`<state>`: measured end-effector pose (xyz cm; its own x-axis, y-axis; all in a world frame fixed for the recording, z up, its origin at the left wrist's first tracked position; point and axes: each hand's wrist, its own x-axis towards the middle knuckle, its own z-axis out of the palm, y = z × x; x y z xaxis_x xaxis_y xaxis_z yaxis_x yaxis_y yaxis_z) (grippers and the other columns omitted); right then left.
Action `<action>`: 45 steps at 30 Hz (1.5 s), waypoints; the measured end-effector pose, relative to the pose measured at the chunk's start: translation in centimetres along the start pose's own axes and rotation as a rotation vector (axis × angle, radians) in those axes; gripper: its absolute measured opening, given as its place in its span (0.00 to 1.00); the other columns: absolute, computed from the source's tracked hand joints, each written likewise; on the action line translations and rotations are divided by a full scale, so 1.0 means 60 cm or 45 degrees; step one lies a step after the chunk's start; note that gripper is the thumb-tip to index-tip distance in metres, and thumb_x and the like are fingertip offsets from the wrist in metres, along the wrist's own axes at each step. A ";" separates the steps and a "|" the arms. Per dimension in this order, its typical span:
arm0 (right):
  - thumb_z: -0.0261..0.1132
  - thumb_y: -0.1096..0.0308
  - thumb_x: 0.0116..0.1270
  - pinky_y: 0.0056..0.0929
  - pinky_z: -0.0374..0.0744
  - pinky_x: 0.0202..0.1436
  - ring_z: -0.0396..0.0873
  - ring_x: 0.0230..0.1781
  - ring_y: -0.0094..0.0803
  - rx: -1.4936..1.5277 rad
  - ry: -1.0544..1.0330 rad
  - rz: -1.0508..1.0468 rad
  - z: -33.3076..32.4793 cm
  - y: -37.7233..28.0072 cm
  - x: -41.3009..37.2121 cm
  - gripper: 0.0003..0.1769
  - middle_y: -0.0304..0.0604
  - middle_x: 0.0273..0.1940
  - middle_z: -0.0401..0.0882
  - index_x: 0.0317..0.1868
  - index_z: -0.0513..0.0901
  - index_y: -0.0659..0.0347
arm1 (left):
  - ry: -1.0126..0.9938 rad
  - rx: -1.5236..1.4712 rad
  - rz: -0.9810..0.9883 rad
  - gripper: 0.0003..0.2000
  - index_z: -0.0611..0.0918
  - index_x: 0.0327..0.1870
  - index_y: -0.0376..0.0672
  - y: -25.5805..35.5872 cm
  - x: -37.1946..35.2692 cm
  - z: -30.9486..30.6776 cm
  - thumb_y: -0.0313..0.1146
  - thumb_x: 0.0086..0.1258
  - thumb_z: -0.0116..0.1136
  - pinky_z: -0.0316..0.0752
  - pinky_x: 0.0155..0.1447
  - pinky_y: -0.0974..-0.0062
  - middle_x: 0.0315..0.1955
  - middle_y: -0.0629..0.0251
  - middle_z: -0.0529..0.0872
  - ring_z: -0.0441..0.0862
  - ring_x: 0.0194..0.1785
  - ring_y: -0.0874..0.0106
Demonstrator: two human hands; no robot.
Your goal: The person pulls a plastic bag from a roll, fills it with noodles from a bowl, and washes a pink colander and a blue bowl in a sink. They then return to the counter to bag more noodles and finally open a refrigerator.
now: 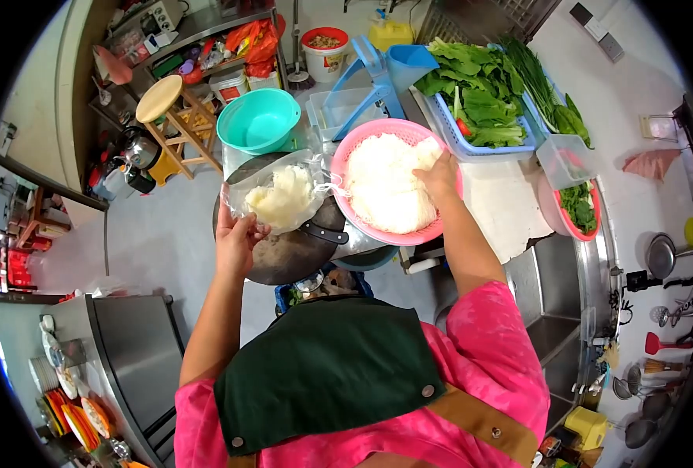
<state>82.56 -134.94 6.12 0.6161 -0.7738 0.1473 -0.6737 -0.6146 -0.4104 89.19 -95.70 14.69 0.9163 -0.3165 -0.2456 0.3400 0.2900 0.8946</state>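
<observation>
My left hand grips the near left edge of a clear plastic bag that holds a clump of pale noodles. The bag is over the round wooden board, where a knife lies. To the right, a pink basket is full of white noodles. My right hand is at the basket's right side, its fingers closed round some of the noodles. The bag's twisted end touches the basket's left rim.
A teal basin stands behind the board, beside a blue plastic rack. Leafy greens fill a blue basket at the back right. The metal sink is on the right, a wooden stool at the back left.
</observation>
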 end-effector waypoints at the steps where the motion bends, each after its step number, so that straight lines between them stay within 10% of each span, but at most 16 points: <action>1: 0.72 0.57 0.40 0.33 0.58 0.63 0.53 0.61 0.46 0.007 -0.027 0.035 -0.003 0.000 -0.005 0.44 0.55 0.57 0.58 0.56 0.62 0.66 | -0.014 -0.008 -0.008 0.33 0.51 0.66 0.57 -0.001 0.001 0.000 0.21 0.59 0.43 0.76 0.35 0.75 0.21 0.70 0.71 0.73 0.23 0.77; 5: 0.72 0.55 0.40 0.34 0.60 0.61 0.58 0.60 0.47 -0.094 -0.065 -0.066 -0.036 -0.009 -0.017 0.45 0.57 0.57 0.59 0.57 0.62 0.66 | 0.008 0.026 -0.023 0.33 0.51 0.66 0.57 -0.004 0.003 0.000 0.20 0.60 0.43 0.76 0.34 0.77 0.22 0.69 0.71 0.74 0.24 0.76; 7: 0.71 0.52 0.40 0.34 0.66 0.57 0.65 0.56 0.45 -0.202 -0.736 -0.102 -0.045 -0.001 -0.030 0.44 0.55 0.55 0.63 0.55 0.64 0.64 | 0.010 0.020 -0.020 0.33 0.51 0.66 0.57 -0.005 0.005 -0.003 0.20 0.60 0.43 0.76 0.35 0.76 0.22 0.69 0.72 0.74 0.24 0.76; 16: 0.67 0.58 0.39 0.35 0.69 0.52 0.68 0.53 0.42 -0.132 -1.052 -0.182 -0.021 -0.013 -0.118 0.34 0.50 0.48 0.72 0.49 0.71 0.64 | 0.034 0.028 -0.040 0.33 0.51 0.66 0.55 -0.005 -0.001 -0.012 0.20 0.60 0.44 0.75 0.35 0.78 0.28 0.67 0.75 0.74 0.26 0.76; 22: 0.69 0.63 0.36 0.31 0.58 0.63 0.52 0.64 0.48 0.021 -0.864 -0.992 -0.003 -0.057 -0.075 0.41 0.54 0.62 0.54 0.56 0.66 0.63 | 0.029 0.022 -0.032 0.33 0.51 0.66 0.55 -0.010 0.002 -0.015 0.20 0.60 0.44 0.75 0.35 0.78 0.30 0.65 0.76 0.76 0.26 0.77; 25: 0.70 0.65 0.35 0.31 0.57 0.64 0.47 0.66 0.48 0.162 -1.158 -0.851 0.025 -0.096 -0.096 0.51 0.56 0.64 0.48 0.63 0.55 0.58 | 0.022 0.026 -0.004 0.33 0.51 0.66 0.55 -0.009 -0.003 -0.012 0.21 0.60 0.45 0.76 0.35 0.77 0.27 0.66 0.77 0.76 0.26 0.76; 29: 0.71 0.63 0.35 0.38 0.62 0.61 0.55 0.62 0.47 -0.224 -0.929 -0.796 0.021 -0.135 -0.110 0.55 0.54 0.61 0.55 0.65 0.49 0.56 | 0.038 0.018 0.018 0.33 0.51 0.66 0.56 -0.020 -0.002 -0.022 0.21 0.60 0.46 0.76 0.33 0.77 0.23 0.66 0.77 0.77 0.24 0.77; 34: 0.53 0.60 0.57 0.45 0.62 0.58 0.62 0.55 0.48 -0.474 -0.964 -0.668 0.025 -0.190 -0.124 0.22 0.53 0.53 0.64 0.51 0.68 0.60 | 0.068 0.117 0.041 0.35 0.50 0.66 0.56 -0.038 0.006 -0.032 0.21 0.58 0.47 0.75 0.29 0.78 0.29 0.63 0.79 0.77 0.25 0.75; 36: 0.45 0.55 0.63 0.45 0.60 0.60 0.58 0.60 0.49 -0.002 -0.646 -0.496 0.145 -0.105 -0.118 0.25 0.55 0.61 0.56 0.61 0.62 0.51 | 0.111 0.148 -0.007 0.36 0.53 0.66 0.54 -0.045 0.007 -0.032 0.21 0.53 0.48 0.77 0.32 0.75 0.30 0.62 0.78 0.78 0.26 0.74; 38: 0.58 0.58 0.55 0.40 0.55 0.65 0.49 0.65 0.49 0.549 -1.105 -0.289 0.217 -0.043 -0.061 0.36 0.54 0.64 0.48 0.64 0.55 0.44 | 0.075 0.239 0.056 0.35 0.51 0.66 0.58 -0.036 -0.002 -0.027 0.24 0.57 0.49 0.74 0.28 0.78 0.23 0.64 0.78 0.77 0.24 0.76; 39: 0.66 0.67 0.44 0.40 0.61 0.61 0.52 0.63 0.49 -0.469 -0.878 -0.983 0.110 -0.112 -0.095 0.44 0.51 0.64 0.49 0.63 0.56 0.43 | 0.077 0.193 0.058 0.35 0.50 0.66 0.59 -0.044 0.006 -0.027 0.25 0.59 0.49 0.73 0.27 0.79 0.20 0.65 0.77 0.77 0.23 0.76; 45: 0.71 0.69 0.32 0.39 0.64 0.59 0.60 0.56 0.47 -0.622 -0.786 -0.948 0.009 -0.182 -0.142 0.34 0.49 0.51 0.64 0.47 0.71 0.57 | 0.028 0.120 0.100 0.36 0.49 0.66 0.60 -0.033 -0.001 -0.026 0.25 0.58 0.50 0.71 0.25 0.79 0.18 0.66 0.76 0.76 0.20 0.77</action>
<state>84.89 -121.54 8.89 0.9447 -0.0541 -0.3236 -0.0512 -0.9985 0.0175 88.82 -94.82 12.35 0.9440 -0.2759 -0.1810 0.2468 0.2262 0.9423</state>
